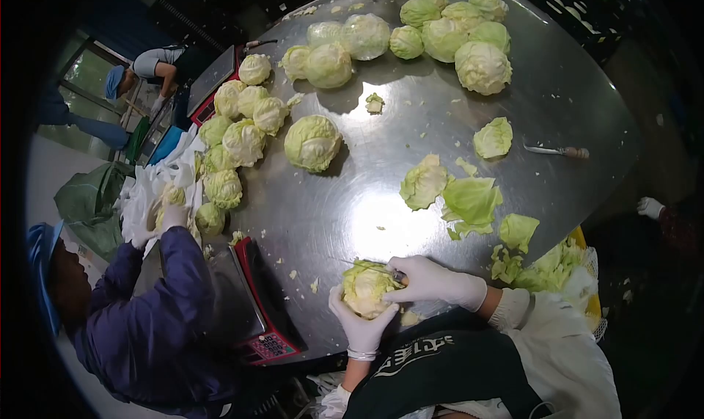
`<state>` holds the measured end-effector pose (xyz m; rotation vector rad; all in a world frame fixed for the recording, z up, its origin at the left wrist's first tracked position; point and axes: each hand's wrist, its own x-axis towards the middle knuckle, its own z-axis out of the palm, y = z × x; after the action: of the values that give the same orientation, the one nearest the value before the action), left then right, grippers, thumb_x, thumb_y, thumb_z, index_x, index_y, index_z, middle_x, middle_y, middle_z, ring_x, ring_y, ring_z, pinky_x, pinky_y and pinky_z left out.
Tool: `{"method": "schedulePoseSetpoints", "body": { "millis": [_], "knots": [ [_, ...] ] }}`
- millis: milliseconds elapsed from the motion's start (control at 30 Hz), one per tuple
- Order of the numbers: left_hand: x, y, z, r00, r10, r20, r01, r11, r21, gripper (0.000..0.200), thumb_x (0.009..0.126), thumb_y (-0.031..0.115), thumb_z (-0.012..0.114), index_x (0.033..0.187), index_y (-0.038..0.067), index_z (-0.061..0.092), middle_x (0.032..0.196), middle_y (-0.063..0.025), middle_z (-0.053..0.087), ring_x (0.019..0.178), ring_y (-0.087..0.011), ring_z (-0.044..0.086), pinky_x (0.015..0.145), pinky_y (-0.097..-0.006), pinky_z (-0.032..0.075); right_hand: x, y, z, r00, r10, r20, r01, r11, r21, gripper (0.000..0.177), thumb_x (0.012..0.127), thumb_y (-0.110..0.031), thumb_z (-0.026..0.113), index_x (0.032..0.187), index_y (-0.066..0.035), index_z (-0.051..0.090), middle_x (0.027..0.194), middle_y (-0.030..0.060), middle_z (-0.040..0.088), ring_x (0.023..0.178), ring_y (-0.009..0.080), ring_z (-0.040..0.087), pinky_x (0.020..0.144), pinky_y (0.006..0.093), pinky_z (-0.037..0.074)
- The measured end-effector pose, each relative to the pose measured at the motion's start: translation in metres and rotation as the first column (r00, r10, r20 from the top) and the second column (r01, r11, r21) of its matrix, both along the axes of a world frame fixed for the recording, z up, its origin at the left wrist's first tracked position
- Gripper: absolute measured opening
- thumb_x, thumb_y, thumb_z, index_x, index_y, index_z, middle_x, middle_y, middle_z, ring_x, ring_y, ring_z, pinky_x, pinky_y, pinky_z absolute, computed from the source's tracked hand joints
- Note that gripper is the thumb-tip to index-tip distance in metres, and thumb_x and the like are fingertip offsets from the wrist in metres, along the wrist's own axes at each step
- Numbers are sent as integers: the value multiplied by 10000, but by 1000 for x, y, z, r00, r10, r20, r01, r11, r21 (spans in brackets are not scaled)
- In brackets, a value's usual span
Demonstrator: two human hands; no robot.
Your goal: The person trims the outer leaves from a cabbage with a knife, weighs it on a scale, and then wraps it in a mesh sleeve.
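A pale green cabbage [367, 290] is at the near edge of the metal table. My left hand [361, 322], in a white glove, cups it from the left and below, fingers wrapped round its side. In my right hand [425, 281], also gloved in white, is a knife [397, 275]; its thin blade lies over the top of the cabbage and points left. The thumb of my right hand touches the cabbage's right side. Cut leaves [471, 201] lie beyond my right hand, with more loose leaves [518, 232] nearer the edge.
Whole cabbages [313, 143] stand on the table [572, 184] at the left and far side. A second knife [557, 151] lies at the right. A red scale [268, 338] is at the left edge, beside a co-worker in purple [158, 309]. Leaves fill a yellow-rimmed container [592, 254].
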<state>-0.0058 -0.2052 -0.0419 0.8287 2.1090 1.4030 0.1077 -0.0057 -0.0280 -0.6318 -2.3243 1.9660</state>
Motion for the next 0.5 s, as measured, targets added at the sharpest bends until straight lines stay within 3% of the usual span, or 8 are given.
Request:
{"method": "schedulePoseSetpoints", "body": {
  "millis": [67, 133, 200, 233, 267, 367, 433, 500],
  "knots": [
    [1, 5, 2, 950, -22, -313, -28, 987, -156, 1118, 623, 248, 970, 1459, -21, 279, 1415, -195, 328, 1341, -312, 373, 1158, -480, 331, 5, 1, 4, 999, 38, 7, -38, 999, -18, 434, 811, -277, 786, 1088, 28, 646, 842, 176, 695, 751, 221, 676, 704, 363, 544],
    [1, 5, 3, 943, -41, -329, -16, 985, -170, 1106, 631, 217, 965, 1460, -14, 270, 1411, -190, 341, 1336, -304, 391, 1149, -466, 354, 10, 0, 5, 999, 33, 1, -33, 989, 146, 411, 832, -287, 712, 1102, 15, 641, 809, 183, 701, 729, 290, 701, 685, 390, 553],
    [-6, 2, 3, 933, -51, -356, -16, 983, -182, 1095, 640, 186, 960, 1460, -6, 261, 1407, -186, 353, 1330, -296, 410, 1140, -453, 376, 15, 5, -4, 997, -70, 43, 67, 994, 84, 401, 831, -275, 708, 1103, 12, 641, 812, 187, 700, 735, 295, 702, 686, 388, 552],
    [-13, -2, 1, 998, 65, -22, -66, 997, -46, 1075, 658, 144, 947, 1463, 6, 247, 1406, -177, 369, 1320, -287, 433, 1125, -436, 401, 20, 8, -12, 981, -172, 94, 171, 985, 25, 391, 830, -263, 704, 1103, 9, 641, 816, 191, 699, 741, 301, 703, 686, 386, 550],
    [-17, -5, -1, 937, 128, 325, -158, 985, 66, 1058, 675, 101, 933, 1465, 18, 233, 1405, -168, 385, 1309, -278, 456, 1110, -419, 427, 23, 18, -23, 941, -202, 272, 174, 977, 123, 431, 826, -282, 722, 1154, -13, 648, 905, 184, 714, 813, 297, 713, 741, 379, 560],
    [-17, -8, -4, 906, 164, 390, -222, 969, 109, 1027, 710, 29, 895, 1473, 40, 207, 1409, -155, 406, 1289, -259, 491, 1082, -388, 460, 28, 13, -15, 965, -227, 129, 200, 960, 199, 538, 818, -322, 763, 1257, -45, 624, 1007, 180, 714, 889, 295, 717, 801, 384, 568],
    [-8, -4, -4, 908, 185, 376, -238, 967, 97, 1002, 723, 23, 885, 1471, 43, 218, 1409, -149, 407, 1292, -255, 488, 1083, -387, 459, 20, -12, 3, 981, -193, 6, 190, 970, 152, 655, 802, -364, 796, 1348, -75, 578, 1048, 179, 708, 913, 313, 715, 831, 402, 574],
    [-2, 0, -7, 909, 207, 361, -255, 963, 91, 977, 736, 17, 875, 1469, 45, 229, 1409, -142, 408, 1295, -250, 485, 1084, -387, 457, 10, -31, 8, 993, -80, -81, 106, 909, 404, 695, 804, -332, 827, 1380, -63, 548, 1141, 177, 657, 897, 339, 714, 795, 363, 573]
  ]
}}
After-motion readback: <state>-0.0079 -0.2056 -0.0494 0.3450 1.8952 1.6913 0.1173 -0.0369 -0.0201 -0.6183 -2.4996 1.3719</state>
